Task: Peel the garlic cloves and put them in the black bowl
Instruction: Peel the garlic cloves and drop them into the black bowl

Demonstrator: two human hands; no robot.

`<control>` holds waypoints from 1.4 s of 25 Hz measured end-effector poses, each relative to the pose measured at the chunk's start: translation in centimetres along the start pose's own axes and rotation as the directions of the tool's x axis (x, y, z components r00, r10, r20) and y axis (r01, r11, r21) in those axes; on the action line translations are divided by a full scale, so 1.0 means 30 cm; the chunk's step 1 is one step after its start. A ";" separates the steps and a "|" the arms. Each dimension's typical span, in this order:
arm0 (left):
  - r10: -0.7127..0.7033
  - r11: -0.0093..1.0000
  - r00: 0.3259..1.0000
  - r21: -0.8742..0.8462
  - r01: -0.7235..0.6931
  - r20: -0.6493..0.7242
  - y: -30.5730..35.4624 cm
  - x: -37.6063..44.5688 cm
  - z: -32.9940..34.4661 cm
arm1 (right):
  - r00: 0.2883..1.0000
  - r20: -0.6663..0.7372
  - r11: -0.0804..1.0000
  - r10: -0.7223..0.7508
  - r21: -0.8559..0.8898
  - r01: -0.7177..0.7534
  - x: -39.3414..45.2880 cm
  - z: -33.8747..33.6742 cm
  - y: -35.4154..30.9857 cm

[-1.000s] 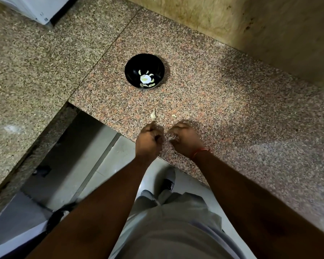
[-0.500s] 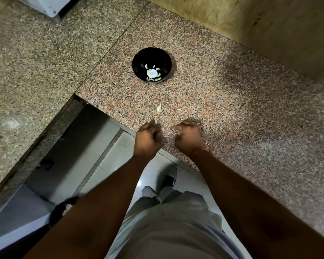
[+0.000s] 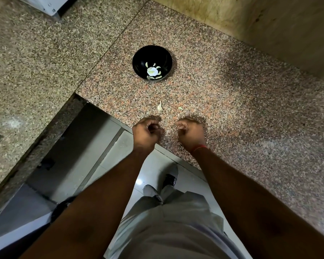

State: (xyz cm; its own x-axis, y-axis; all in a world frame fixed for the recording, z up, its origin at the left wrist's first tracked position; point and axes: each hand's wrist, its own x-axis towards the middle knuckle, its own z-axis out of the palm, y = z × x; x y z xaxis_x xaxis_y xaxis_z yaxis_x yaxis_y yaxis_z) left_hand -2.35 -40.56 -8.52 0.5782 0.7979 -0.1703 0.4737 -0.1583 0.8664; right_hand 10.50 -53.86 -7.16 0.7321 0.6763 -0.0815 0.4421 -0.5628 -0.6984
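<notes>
Curled hands (image 3: 168, 130) hide whatever they hold.

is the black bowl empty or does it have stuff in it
Not empty. The black bowl stands upright on the granite counter, with pale garlic pieces lying at its bottom.
</notes>
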 end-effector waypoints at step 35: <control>0.258 0.854 0.886 0.338 -0.396 0.386 0.002 0.064 -0.022 | 0.905 0.370 0.943 -0.210 -0.168 0.287 0.028 0.054 -0.051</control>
State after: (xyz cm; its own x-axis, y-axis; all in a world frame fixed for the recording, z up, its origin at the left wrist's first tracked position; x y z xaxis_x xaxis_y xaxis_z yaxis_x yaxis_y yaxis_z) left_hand -1.66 -38.64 -8.48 0.8908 0.4412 -0.1085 0.3997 -0.6476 0.6488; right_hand 9.60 -51.67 -7.31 0.3780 0.9061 -0.1901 0.7142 -0.4161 -0.5629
